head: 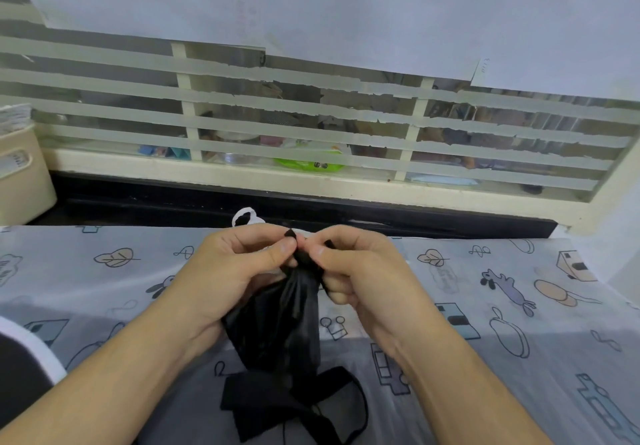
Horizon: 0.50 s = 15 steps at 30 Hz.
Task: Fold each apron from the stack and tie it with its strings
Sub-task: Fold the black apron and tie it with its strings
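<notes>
A black apron (287,323) hangs bunched between both hands above the patterned cloth. My left hand (239,268) pinches its gathered top between thumb and forefinger. My right hand (356,271) pinches the same top from the other side, fingers curled around black fabric. The apron's black strings (298,406) trail in loops onto the cloth near the front edge. A small white and black bundle (246,219) peeks out just behind my hands; most of it is hidden.
A grey cloth with cartoon prints (502,306) covers the work surface. A cream bin (20,174) stands at the far left. A striped glass partition (311,126) runs behind a dark ledge (207,202). A white-edged dark shape (24,375) sits at the left front.
</notes>
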{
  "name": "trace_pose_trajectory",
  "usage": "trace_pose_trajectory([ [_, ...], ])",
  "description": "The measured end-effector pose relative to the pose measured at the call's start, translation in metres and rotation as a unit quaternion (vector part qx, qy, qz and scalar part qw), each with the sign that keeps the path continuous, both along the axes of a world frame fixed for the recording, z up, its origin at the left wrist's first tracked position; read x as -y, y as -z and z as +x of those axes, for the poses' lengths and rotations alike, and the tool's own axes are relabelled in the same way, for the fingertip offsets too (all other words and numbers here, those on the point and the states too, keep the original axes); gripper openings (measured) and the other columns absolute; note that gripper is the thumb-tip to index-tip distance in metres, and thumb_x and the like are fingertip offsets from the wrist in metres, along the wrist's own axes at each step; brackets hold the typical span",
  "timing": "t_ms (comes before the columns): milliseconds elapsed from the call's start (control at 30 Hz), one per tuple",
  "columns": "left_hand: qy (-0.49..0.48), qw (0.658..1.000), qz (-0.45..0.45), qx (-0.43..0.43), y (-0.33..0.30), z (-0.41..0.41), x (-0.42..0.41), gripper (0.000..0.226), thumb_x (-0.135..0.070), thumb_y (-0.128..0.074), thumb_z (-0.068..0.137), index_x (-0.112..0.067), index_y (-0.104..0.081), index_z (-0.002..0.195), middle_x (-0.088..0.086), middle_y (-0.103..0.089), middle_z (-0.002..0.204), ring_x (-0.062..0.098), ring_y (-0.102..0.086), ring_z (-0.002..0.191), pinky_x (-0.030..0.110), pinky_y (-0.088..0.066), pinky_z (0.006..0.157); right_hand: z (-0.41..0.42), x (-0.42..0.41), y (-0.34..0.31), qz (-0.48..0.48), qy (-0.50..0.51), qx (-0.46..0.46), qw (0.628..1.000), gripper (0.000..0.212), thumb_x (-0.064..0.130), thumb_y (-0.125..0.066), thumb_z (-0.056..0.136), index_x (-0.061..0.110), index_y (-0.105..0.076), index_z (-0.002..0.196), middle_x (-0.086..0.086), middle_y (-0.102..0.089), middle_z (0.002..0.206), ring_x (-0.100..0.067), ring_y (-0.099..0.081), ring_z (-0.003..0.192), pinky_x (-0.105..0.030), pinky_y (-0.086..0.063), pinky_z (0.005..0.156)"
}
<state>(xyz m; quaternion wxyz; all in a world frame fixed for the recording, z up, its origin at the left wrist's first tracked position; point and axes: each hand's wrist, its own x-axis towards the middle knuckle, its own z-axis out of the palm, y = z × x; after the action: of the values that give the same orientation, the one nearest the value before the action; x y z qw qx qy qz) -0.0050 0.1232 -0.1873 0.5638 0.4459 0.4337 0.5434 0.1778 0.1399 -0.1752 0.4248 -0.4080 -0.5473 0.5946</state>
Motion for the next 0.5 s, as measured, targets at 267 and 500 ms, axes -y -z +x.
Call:
trace_pose_trajectory([
  [267,0.024,1.000,-0.005,-0.005,-0.003,-0.002,0.002,0.018,-0.008,-0.059,0.097,-0.003,-0.074,0.088,0.027,-0.076,0.100,0.033,-0.076,0.087,0.035,-0.064,0.076,0.004,-0.003,0.004,0.213,0.029,0.333,0.918,0.024,0.003,-0.049,0.098,0.022,-0.061,0.088,-0.002,-0.066,0.084,-0.024,-0.059,0.080,-0.041,-0.050,0.069],
  [500,0.026,0.999,-0.010,0.016,-0.003,-0.004,0.000,0.026,-0.005,-0.051,0.105,-0.002,-0.069,0.087,0.023,-0.077,0.097,0.031,-0.077,0.087,0.032,-0.063,0.074,0.013,-0.006,0.003,0.226,0.027,0.371,0.900,0.031,-0.005,-0.046,0.091,0.025,-0.056,0.091,-0.002,-0.061,0.075,-0.014,-0.048,0.061,-0.034,-0.044,0.054],
])
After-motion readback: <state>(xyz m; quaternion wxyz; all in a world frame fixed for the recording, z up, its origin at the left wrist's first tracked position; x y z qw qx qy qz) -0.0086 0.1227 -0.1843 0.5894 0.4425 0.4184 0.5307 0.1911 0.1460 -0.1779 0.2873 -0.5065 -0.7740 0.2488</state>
